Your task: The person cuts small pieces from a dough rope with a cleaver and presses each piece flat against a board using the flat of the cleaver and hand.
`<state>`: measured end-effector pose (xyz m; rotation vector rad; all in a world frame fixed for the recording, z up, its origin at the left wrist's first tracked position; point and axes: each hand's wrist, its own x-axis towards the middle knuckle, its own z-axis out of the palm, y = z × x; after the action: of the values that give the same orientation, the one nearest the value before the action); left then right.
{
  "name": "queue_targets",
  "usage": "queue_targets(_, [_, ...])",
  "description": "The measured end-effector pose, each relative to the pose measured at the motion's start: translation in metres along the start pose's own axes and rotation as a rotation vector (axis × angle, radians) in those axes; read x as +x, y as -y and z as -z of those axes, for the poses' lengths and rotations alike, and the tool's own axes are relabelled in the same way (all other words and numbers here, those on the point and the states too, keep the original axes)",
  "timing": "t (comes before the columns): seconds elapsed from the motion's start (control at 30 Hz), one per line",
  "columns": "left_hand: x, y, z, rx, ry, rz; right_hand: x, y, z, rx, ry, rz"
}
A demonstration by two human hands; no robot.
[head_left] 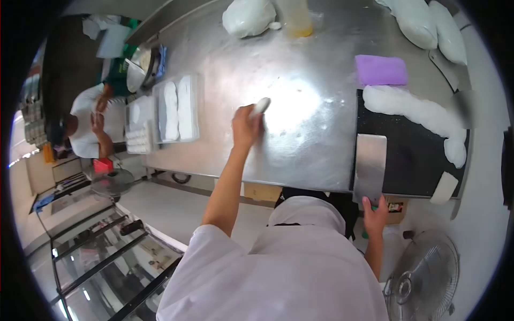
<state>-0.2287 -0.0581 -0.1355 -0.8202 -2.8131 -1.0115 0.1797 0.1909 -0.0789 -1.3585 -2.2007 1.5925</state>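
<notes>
Over the middle of the steel table (225, 160), my left hand (246, 127) is closed around a small white piece of dough (261, 106), whose end sticks out past the fingers. At the table's near edge, my right hand (375, 213) grips a cleaver (370, 160); its handle is hidden in the fingers. The broad metal blade lies over the left edge of a black cutting board (409, 155). Along the far and right side of that board runs a lumpy white rope of dough (407, 102), bent down at its right end.
On the left are a clear container with white rolls (194, 107) and a tray of small white pieces (140, 140). A purple block (381, 70), white bags (249, 18) and a scraper (444, 188) lie around. A fan (423, 267) stands right; a co-worker (88, 120) is left.
</notes>
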Motion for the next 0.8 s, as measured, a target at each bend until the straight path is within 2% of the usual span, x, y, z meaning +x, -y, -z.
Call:
queue_targets(0.03, [-0.001,-0.021,-0.004,-0.136,0.073,0.090,0.002,0.014,-0.015,-0.031,-0.016,0.016])
queue_targets(0.1, [-0.013,-0.035,-0.015,-0.247,0.205,0.137,0.005,0.051,-0.043,-0.216,0.031,0.094])
queue_targets(0.13, [-0.021,-0.023,-0.019,-0.102,0.150,-0.072,0.007,0.063,-0.059,-0.246,0.063,0.147])
queue_targets(0.17, [-0.025,-0.017,-0.011,-0.128,0.144,-0.062,0.013,0.073,-0.078,-0.270,0.097,0.204])
queue_targets(0.23, [-0.025,-0.006,0.017,-0.341,0.270,-0.017,0.026,0.094,-0.120,-0.357,0.167,0.355])
queue_targets(0.27, [-0.021,0.001,0.028,-0.408,0.382,0.047,0.026,0.109,-0.131,-0.367,0.163,0.354])
queue_targets(0.3, [-0.018,0.012,0.030,-0.417,0.380,0.046,0.026,0.126,-0.138,-0.411,0.188,0.343])
queue_targets(0.37, [-0.013,0.030,0.029,-0.399,0.385,-0.229,0.029,0.140,-0.148,-0.460,0.221,0.330])
queue_targets(0.5, [0.004,0.041,0.020,-0.279,0.421,-0.406,0.030,0.149,-0.162,-0.587,0.284,0.264])
queue_targets(0.63, [0.008,0.032,0.020,-0.255,0.439,-0.442,0.022,0.140,-0.190,-0.664,0.264,0.174])
queue_targets(0.73, [0.006,0.028,0.010,-0.275,0.374,-0.427,0.023,0.124,-0.217,-0.611,0.217,0.149])
queue_targets(0.8, [0.002,0.019,0.009,-0.317,0.231,-0.344,0.019,0.113,-0.214,-0.508,0.196,0.141])
